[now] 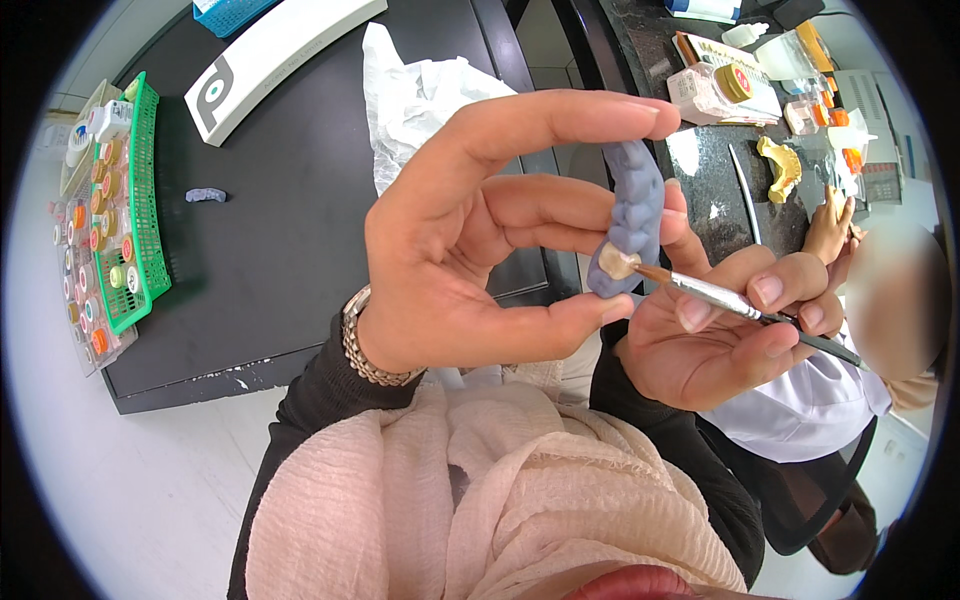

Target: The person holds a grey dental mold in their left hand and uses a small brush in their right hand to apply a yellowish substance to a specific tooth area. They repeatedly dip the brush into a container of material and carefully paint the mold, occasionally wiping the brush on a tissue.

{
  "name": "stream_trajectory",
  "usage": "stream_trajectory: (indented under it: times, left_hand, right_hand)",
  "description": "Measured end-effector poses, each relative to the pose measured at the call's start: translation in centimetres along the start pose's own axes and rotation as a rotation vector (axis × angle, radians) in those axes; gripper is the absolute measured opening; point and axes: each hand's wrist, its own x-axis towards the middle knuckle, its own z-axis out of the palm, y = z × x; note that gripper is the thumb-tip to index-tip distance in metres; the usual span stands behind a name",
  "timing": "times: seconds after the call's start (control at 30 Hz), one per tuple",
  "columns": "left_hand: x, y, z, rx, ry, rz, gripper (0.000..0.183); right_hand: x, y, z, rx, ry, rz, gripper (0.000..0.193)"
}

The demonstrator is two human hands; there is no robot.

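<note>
At two o'clock of the view, the left hand [432, 235] grips a curved, blue-grey dental model [637, 205]. Its cream tooth [614, 262], toward six o'clock, is touched by the brush [715, 292] which the right hand [690, 350] pinches.

At centre, the model [632, 205] was held between the thumb and fingers of the left hand [440, 230], with a crown [617, 262] set near its lower end. To its right, a brush [720, 297] was held in the right hand [700, 350], its tip placed at the crown's right side. On the table [290, 250], behind and to the left, a basket [150, 200] of jars [108, 195] was placed along the left edge, a second model [206, 195] right of it, a box [270, 70] farther back, and paper [420, 110] right of the box. On the bench [715, 185], at right, a cast [780, 170] was placed right of a tool [744, 195].
</note>
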Motion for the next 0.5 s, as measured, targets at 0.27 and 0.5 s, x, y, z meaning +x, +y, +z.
stream_trajectory:
  times: [0.27,0.5]
  left_hand:
    - [-0.12,0.11,0.06,-0.005,0.011,-0.01,0.076]
    - [-0.11,-0.05,0.11,0.0,0.011,0.004,0.076]
  right_hand:
    - [0.07,-0.07,-0.07,0.026,-0.016,0.011,0.013]
    - [-0.06,0.04,-0.18,0.038,-0.011,0.003,0.014]
